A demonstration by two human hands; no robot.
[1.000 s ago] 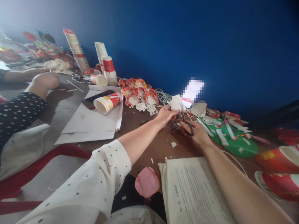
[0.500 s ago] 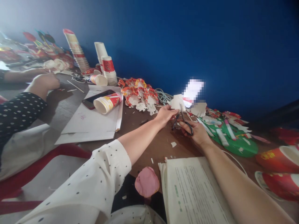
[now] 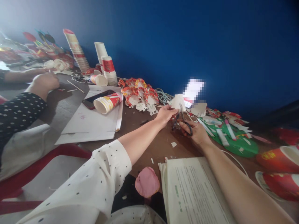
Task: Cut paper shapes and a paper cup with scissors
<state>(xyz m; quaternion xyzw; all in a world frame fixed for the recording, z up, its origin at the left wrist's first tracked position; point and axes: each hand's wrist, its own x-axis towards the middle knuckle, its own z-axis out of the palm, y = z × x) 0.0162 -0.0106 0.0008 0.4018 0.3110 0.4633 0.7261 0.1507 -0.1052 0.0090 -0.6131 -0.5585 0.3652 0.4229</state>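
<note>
A piece of white paper (image 3: pixel 177 102) is pinched at its lower left edge by my left hand (image 3: pixel 166 114). My right hand (image 3: pixel 195 132) grips black-handled scissors (image 3: pixel 187 127), a finger through one loop. The scissor blades lie across the lower right part of the paper; whether they are parted is too small to tell. Just behind the paper, a lit, blurred-out screen (image 3: pixel 193 91) leans near the blue wall. Left of my hands lies a heap of cut red-and-white paper cups (image 3: pixel 141 95). Small white paper scraps (image 3: pixel 173 144) are on the brown table below the scissors.
A white box (image 3: pixel 86 124) carries a phone (image 3: pixel 90 102) and a tipped paper cup (image 3: pixel 106 104). Stacked cups (image 3: pixel 78 53) stand behind. Markers (image 3: pixel 230 129) lie on a green disc (image 3: pixel 245 146) at right. A printed booklet (image 3: pixel 189 186) is nearest me. Another person's hand (image 3: pixel 45 82) is at left.
Hardly anything differs. The white paper and the scissors have shifted very slightly, and both hands keep their hold.
</note>
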